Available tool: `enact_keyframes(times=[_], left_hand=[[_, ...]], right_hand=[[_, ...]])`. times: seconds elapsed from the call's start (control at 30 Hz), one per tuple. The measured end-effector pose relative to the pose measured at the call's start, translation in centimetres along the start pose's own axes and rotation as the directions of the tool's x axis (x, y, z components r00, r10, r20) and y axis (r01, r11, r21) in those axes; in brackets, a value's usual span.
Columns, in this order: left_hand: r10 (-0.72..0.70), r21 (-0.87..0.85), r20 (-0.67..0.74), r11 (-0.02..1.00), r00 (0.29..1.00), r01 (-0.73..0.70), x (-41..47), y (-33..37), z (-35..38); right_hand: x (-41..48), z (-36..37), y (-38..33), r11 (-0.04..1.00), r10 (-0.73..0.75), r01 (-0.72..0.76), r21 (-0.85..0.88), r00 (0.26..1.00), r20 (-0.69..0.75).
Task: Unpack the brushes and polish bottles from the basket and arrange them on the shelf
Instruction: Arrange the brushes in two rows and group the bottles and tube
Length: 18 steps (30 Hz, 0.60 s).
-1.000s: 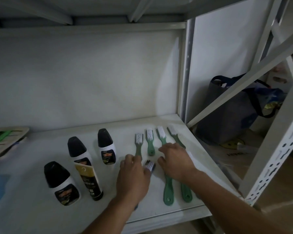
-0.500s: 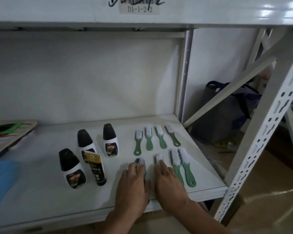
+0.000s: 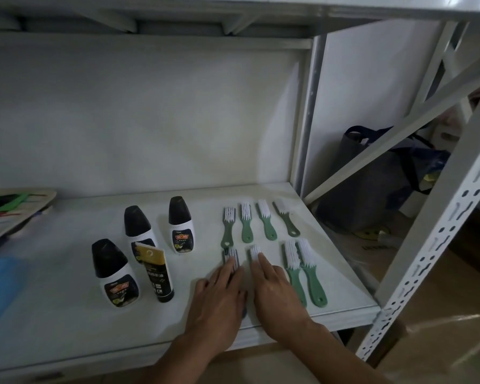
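Green brushes nearly lined up; left hand (image 3: 219, 297) and right hand (image 3: 275, 289) flat, holding nothing, squaring front-row pair. Next: nudge parallel.

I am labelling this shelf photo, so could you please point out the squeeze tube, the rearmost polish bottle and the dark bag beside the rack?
squeeze tube (image 3: 158, 275): head view, on its dark lower body.
rearmost polish bottle (image 3: 180, 210): head view, on its black cap.
dark bag (image 3: 372, 189): head view, on its grey side.
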<state>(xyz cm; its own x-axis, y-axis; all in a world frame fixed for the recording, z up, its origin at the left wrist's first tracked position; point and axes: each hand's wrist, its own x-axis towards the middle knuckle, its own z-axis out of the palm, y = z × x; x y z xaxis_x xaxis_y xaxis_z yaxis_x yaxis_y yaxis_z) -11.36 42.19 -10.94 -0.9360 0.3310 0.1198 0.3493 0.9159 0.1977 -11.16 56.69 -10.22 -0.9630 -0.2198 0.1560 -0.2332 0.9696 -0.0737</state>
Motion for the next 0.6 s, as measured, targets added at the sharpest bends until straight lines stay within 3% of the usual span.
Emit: enact_keyframes(times=[0.13,0.37,0.6], left_hand=[[-0.006,-0.036,-0.002,0.999,1.000,0.006,0.0,0.1,0.0],[-0.161,-0.290,-0.174,0.951,0.971,0.106,5.1,-1.0,-1.6],[-0.233,-0.316,0.088,0.916,0.969,0.249,10.6,-2.0,-1.4]], right_hand=[[0.1,-0.1,0.2,0.985,-0.005,-0.008,0.171,0.997,0.074],[3.5,-3.1,3.4,0.956,0.105,-0.087,0.279,0.993,-0.053],[9.8,-3.9,3.4,0.969,-0.027,-0.022,0.246,0.980,0.195]])
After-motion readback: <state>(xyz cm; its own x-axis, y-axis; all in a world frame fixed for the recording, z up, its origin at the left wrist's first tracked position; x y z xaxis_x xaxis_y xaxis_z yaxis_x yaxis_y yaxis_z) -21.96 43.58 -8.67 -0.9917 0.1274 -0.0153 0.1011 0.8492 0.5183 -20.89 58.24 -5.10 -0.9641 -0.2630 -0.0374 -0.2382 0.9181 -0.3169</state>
